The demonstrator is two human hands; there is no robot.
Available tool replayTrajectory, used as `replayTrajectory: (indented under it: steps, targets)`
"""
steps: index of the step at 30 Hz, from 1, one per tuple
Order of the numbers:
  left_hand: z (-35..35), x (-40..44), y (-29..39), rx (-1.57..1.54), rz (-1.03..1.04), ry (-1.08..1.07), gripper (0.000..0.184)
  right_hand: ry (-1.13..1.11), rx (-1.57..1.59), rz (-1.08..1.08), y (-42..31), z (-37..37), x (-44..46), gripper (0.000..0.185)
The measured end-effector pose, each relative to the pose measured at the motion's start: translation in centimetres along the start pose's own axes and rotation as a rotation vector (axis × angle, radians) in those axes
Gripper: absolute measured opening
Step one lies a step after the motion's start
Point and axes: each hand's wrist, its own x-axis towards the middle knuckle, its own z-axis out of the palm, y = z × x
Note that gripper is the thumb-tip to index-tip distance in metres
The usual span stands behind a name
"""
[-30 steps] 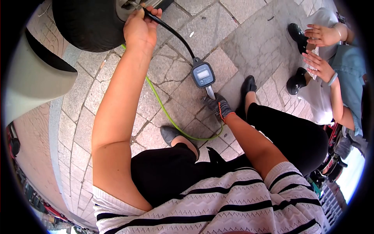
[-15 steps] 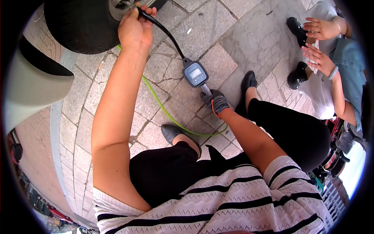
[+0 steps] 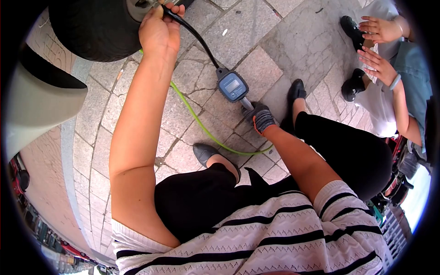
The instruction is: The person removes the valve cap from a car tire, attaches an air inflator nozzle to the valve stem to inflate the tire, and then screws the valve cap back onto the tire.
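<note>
Two hands engaged. Wheel (image 3: 89, 34) upper left; my left hand's fingers pinch black hose (image 3: 198, 37) end beside hub (image 3: 134, 12). Gauge (image 3: 233, 87) between hands; gloved right hand (image 3: 260, 117) grasps its handle (image 3: 246, 103). Step, judged: hose held at wheel. Next move probably needs steady pinch.

The pressure gauge (image 3: 233, 88) is a dark, blocky unit with rounded corners, a blue-grey face and a small, pale rectangular screen (image 3: 232, 85) whose digits are too small to read; it is tilted face up over the paving (image 3: 256, 68), with a silvery metal handle (image 3: 247, 104) sticking out at its lower end. From its upper end a thick black hose (image 3: 197, 37) bows up and leftward to the hub (image 3: 136, 10) of the wheel, its tip hidden there. The wheel's black tyre (image 3: 94, 34) stands upright, partly out of view.
</note>
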Motion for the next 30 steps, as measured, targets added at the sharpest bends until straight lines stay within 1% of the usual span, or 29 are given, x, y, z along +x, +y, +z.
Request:
replayTrajectory:
  steps: [2, 4, 12, 17, 21, 23, 26, 29, 30]
  targets:
    - [-0.3, 0.1, 0.1, -0.008, 0.002, -0.007, 0.02, 0.007, 0.003, -0.03, -0.4, -0.3, -0.1, 0.043]
    - [-0.2, -0.1, 0.2, -0.03, -0.005, -0.03, 0.019, -0.026, 0.018, 0.07, -1.5, -0.6, -0.3, 0.043]
    - [0.8, -1.0, 0.4, -0.008, 0.009, -0.004, 0.017, -0.003, -0.016, 0.048, -1.1, -0.4, 0.1, 0.042]
    - [0.8, -1.0, 0.4, -0.026, 0.004, 0.009, 0.017, 0.006, 0.035, 0.013, 0.6, 0.9, 0.9, 0.043]
    - [0.7, -0.9, 0.5, -0.029, -0.011, 0.01, 0.018, 0.019, 0.01, 0.008, -0.1, 0.2, 0.4, 0.043]
    - [0.8, -0.9, 0.5, -0.03, -0.023, 0.029, 0.018, -0.004, -0.009, 0.043, -0.4, 0.0, 0.4, 0.044]
    - [0.8, -0.8, 0.5, -0.033, -0.034, 0.045, 0.018, -0.033, 0.074, 0.037, 2.1, 2.0, 2.0, 0.044]
    - [0.2, -0.3, 0.3, -0.059, -0.034, -0.009, 0.019, -0.034, 0.036, 0.063, -0.7, -0.2, 0.3, 0.043]
    - [0.3, -0.5, 0.4, -0.058, -0.035, -0.009, 0.019, -0.034, 0.037, 0.064, -0.6, -0.2, 0.4, 0.043]
